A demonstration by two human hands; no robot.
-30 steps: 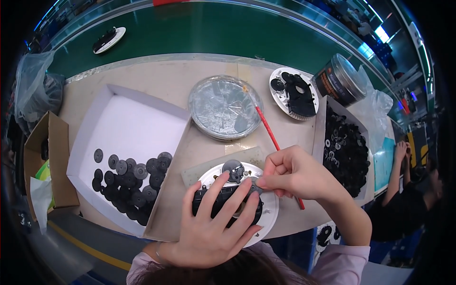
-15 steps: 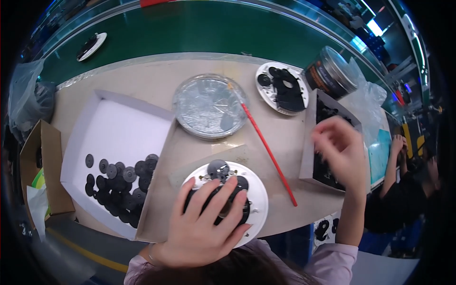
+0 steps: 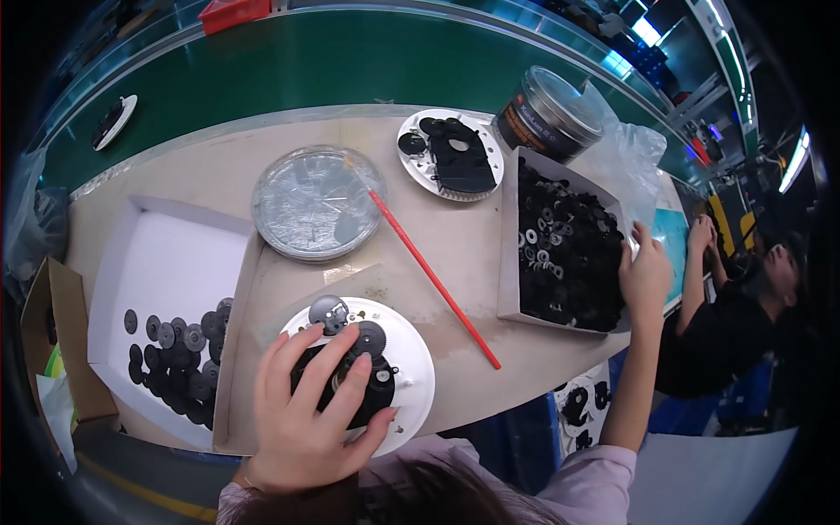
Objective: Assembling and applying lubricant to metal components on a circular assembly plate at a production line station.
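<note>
My left hand (image 3: 311, 407) rests over a white round plate (image 3: 411, 372), fingers spread across its black housing, the thumb at the housing's near right side. Black gears (image 3: 366, 339) and a shiny dark disc (image 3: 329, 313) show beyond my fingertips; my palm hides part of the housing. At the right, my right hand (image 3: 649, 269) is closed at the right wall of a white cardboard box (image 3: 509, 262), its fingers bent over the rim. Many small black parts (image 3: 577, 262), with some grey ring-shaped ones, fill this box.
Left stands a white box (image 3: 166, 262) with dark gears. A round clear-lidded container (image 3: 315, 206), red stick (image 3: 437, 284), second plate assembly (image 3: 459, 162) and metal can (image 3: 549, 118) share the table. Another plate (image 3: 114, 122) lies on the green belt (image 3: 332, 61). A person (image 3: 726, 306) sits right.
The view has swung right, so the tabletop things appear farther left. My right hand has come down from above the box of black parts to its right wall. My left hand stays on the plate.
</note>
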